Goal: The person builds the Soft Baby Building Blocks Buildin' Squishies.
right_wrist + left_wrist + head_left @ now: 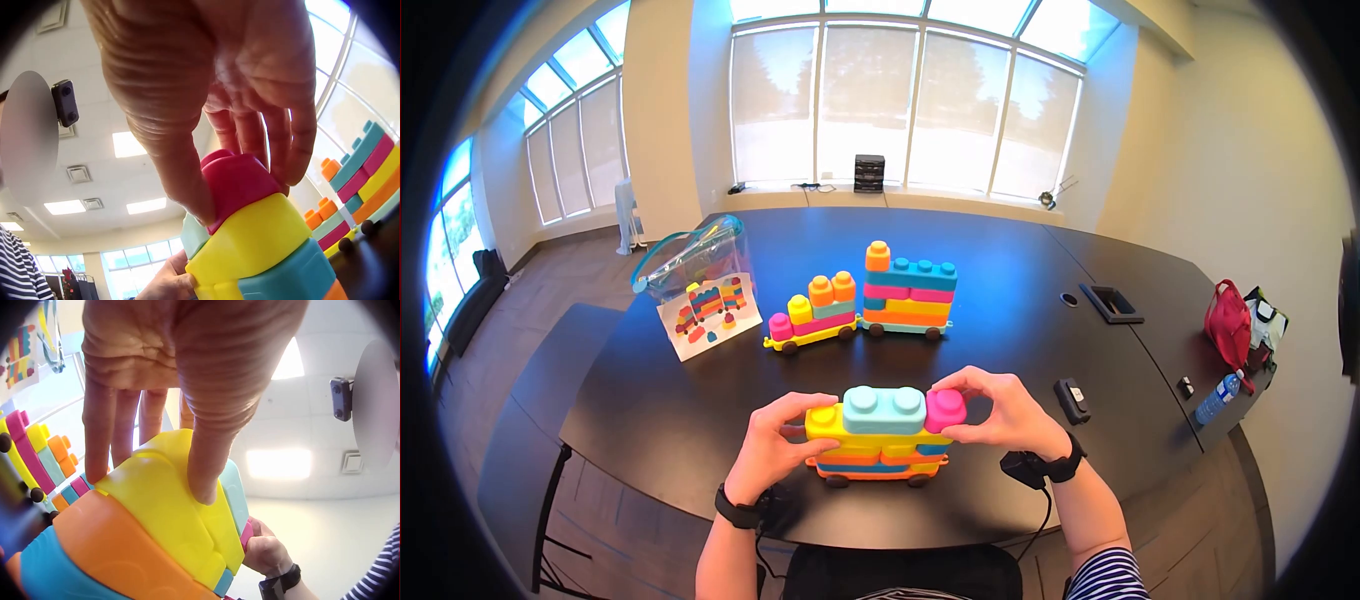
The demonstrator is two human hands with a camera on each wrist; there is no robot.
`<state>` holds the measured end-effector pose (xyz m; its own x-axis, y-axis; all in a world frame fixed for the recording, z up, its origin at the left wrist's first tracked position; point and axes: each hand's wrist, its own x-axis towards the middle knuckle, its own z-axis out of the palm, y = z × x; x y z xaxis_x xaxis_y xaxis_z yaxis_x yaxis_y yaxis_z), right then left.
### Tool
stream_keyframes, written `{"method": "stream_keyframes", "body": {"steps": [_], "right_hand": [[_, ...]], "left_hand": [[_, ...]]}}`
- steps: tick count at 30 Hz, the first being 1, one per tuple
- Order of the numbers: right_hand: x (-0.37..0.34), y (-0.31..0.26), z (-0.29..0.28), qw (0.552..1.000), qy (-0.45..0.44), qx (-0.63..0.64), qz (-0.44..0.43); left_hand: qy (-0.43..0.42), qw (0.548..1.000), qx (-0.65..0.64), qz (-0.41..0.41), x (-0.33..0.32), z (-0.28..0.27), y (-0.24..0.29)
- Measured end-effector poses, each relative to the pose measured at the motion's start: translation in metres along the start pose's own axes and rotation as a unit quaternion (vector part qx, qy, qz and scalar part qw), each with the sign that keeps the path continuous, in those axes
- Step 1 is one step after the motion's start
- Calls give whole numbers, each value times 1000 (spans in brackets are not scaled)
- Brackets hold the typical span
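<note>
A block wagon (884, 464) of orange, yellow and blue toy building blocks stands on wheels at the near side of the table. On its top are a light blue block (884, 412) in the middle and a small pink block (240, 184) at the right end. My right hand (1002, 408) pinches the pink block between thumb and fingers, down against the yellow layer. At the other end, my left hand (772, 445) grips the yellow block (824, 420), thumb on the near side and fingers on the far side.
Beyond stand a small block wagon (815, 318) and a taller one (908, 300), linked together. A picture card (708, 316) leans on a clear zip bag (705, 255) at left. Toward the right are a black device (1073, 400), a water bottle (1218, 398) and a red bag (1228, 325).
</note>
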<state>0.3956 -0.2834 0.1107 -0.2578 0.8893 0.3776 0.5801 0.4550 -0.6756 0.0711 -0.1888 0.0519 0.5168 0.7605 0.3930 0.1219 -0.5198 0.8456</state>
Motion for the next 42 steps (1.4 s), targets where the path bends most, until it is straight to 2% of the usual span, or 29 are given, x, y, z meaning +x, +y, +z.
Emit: {"method": "stream_keyframes", "body": {"steps": [5, 8, 12, 14, 17, 18, 21, 23, 25, 29, 36, 42], "right_hand": [[-4, 10, 8, 999, 10, 48, 8], [-12, 7, 19, 997, 1, 37, 64], [-28, 51, 36, 995, -7, 39, 87], [-32, 50, 29, 993, -18, 32, 111], [-38, 54, 15, 992, -5, 18, 122], [-41, 61, 9, 991, 0, 22, 129], [-48, 78, -13, 990, 33, 9, 138], [-51, 95, -28, 990, 65, -16, 125], [-55, 111, -45, 985, 94, -5, 148], [-58, 137, -74, 966, 140, -35, 217], [-48, 183, -105, 942, 203, -51, 262], [-35, 196, -122, 932, 204, -96, 285]], "left_hand": [[-3, 1000, -2, 5, 0, 2, -1], [-1, 1000, -5, 11, 0, 6, 2], [-6, 1000, -10, 14, -1, 17, 8], [-4, 1000, -2, 26, 1, 28, 12], [-31, 998, -20, 49, 7, 42, 16], [-66, 996, -17, 57, 11, 44, 15], [-60, 984, 131, 108, 28, 47, 25], [-64, 985, 125, 103, 51, 42, 30], [-44, 967, 185, 168, 84, 36, 30], [-46, 931, 302, 199, 159, 33, 15], [-86, 905, 377, 179, 282, 75, -20], [-161, 879, 428, 137, 339, 120, -28]]}}
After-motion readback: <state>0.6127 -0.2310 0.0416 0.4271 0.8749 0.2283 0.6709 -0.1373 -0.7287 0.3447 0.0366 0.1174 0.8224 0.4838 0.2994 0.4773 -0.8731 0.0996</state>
